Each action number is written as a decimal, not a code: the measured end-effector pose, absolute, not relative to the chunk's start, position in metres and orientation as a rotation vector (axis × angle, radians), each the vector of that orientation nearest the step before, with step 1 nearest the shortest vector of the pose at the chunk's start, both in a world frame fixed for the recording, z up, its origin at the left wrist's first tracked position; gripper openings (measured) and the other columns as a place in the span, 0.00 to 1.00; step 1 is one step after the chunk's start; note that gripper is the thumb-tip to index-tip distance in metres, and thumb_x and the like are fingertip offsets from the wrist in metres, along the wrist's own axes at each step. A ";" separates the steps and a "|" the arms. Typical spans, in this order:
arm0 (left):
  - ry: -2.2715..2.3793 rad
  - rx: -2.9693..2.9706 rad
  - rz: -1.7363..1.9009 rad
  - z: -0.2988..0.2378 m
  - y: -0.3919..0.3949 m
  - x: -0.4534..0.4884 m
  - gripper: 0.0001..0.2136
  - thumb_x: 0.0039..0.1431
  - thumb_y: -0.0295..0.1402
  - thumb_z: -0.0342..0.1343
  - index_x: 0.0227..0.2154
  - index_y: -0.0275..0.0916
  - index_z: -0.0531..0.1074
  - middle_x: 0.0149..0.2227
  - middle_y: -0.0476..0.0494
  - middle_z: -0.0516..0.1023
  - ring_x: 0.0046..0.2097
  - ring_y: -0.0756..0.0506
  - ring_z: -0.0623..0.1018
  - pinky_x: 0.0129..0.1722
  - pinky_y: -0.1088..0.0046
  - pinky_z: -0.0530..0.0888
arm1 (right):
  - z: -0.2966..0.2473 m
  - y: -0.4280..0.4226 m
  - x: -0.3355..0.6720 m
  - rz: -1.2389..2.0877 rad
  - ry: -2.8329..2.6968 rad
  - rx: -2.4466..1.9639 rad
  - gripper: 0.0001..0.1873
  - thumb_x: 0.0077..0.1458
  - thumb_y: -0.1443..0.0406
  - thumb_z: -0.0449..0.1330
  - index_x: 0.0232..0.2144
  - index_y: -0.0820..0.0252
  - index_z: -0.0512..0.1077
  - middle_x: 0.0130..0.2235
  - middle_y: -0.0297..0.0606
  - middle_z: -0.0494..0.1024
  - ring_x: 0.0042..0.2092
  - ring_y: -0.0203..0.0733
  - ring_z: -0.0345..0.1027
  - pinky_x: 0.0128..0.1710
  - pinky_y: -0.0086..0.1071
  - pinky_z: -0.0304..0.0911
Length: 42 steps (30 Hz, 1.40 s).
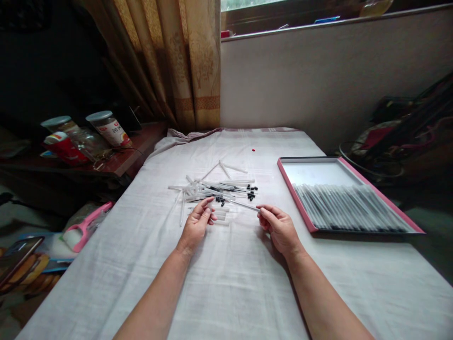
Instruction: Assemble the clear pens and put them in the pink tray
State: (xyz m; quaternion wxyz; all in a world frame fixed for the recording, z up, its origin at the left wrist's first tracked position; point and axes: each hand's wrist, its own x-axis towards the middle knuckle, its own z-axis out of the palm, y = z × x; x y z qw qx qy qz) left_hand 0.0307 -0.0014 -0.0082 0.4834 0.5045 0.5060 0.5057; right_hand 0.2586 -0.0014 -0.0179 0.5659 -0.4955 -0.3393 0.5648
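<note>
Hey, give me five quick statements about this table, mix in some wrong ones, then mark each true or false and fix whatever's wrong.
1. The right hand holds a slim rod. True.
2. An open box lies on the person's right, with pen-like sticks lined up in it. True.
3. The left hand rests inside the box. False: it is apart from the box, close to the loose clear tubes.
4. A small red piece lies on the cloth, beyond the scattered tubes. True.
5. Everything loose on the cloth is clear. False: several small black pieces lie there too.
</note>
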 end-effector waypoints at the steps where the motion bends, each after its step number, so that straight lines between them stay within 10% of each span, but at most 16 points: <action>1: 1.213 1.178 1.254 -0.007 -0.003 0.031 0.18 0.56 0.45 0.55 0.46 0.41 0.68 0.36 0.47 0.75 0.32 0.51 0.76 0.31 0.76 0.73 | -0.018 -0.002 0.259 1.335 -0.821 -1.167 0.19 0.40 0.54 0.69 0.31 0.62 0.78 0.23 0.34 0.72 0.22 0.31 0.58 0.18 0.25 0.50; 34: 1.187 1.046 1.136 -0.009 -0.005 0.040 0.16 0.48 0.42 0.64 0.37 0.37 0.75 0.32 0.46 0.78 0.31 0.50 0.77 0.21 0.82 0.67 | -0.005 -0.010 0.262 1.436 -1.247 -1.346 0.21 0.45 0.54 0.64 0.39 0.62 0.80 0.26 0.36 0.76 0.21 0.31 0.60 0.20 0.27 0.56; 42: 1.246 1.173 0.992 -0.011 -0.008 0.043 0.10 0.46 0.34 0.63 0.33 0.36 0.78 0.22 0.50 0.74 0.22 0.54 0.68 0.20 0.82 0.64 | -0.012 -0.011 0.270 0.887 -1.953 -1.397 0.13 0.55 0.59 0.58 0.36 0.56 0.80 0.37 0.42 0.82 0.39 0.46 0.74 0.41 0.37 0.66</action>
